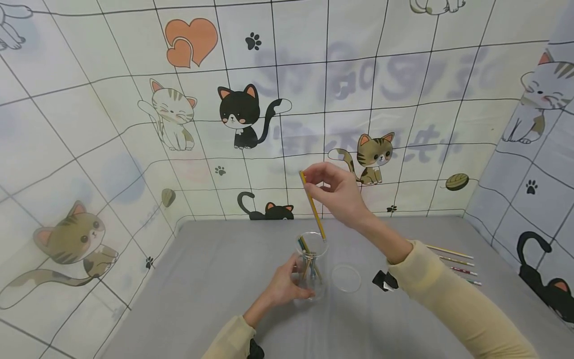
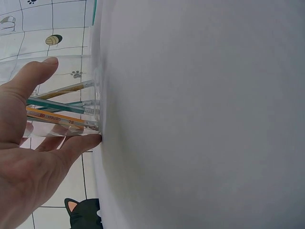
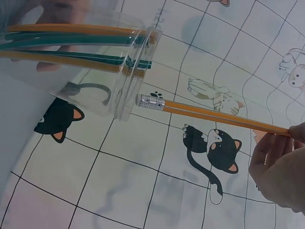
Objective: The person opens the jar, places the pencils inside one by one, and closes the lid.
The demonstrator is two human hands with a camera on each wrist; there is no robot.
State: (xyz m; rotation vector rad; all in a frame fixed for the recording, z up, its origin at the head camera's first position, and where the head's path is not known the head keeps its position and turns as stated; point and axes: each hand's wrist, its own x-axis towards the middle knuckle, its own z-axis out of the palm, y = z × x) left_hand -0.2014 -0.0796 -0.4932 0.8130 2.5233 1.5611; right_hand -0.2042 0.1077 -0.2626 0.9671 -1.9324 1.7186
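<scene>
A clear jar (image 1: 319, 284) stands on the grey table with several yellow and green pencils (image 2: 64, 106) inside. My left hand (image 1: 285, 282) grips its lower side, thumb and fingers on opposite sides of the wall. Above the jar my right hand (image 1: 337, 192) pinches a yellow pencil (image 3: 214, 117) near its upper end. The pencil slants down, and its eraser end (image 3: 150, 102) is close to the jar's rim (image 3: 125, 90). Inside the jar, the eraser ends of the pencils rest near the bottom in the left wrist view.
A clear round lid (image 1: 347, 278) lies just right of the jar. Farther right is a small black object (image 1: 384, 280), partly behind my right sleeve. Several pencils (image 1: 457, 261) lie in a row at the table's right side. A cat-printed cloth (image 1: 309, 124) hangs behind the table.
</scene>
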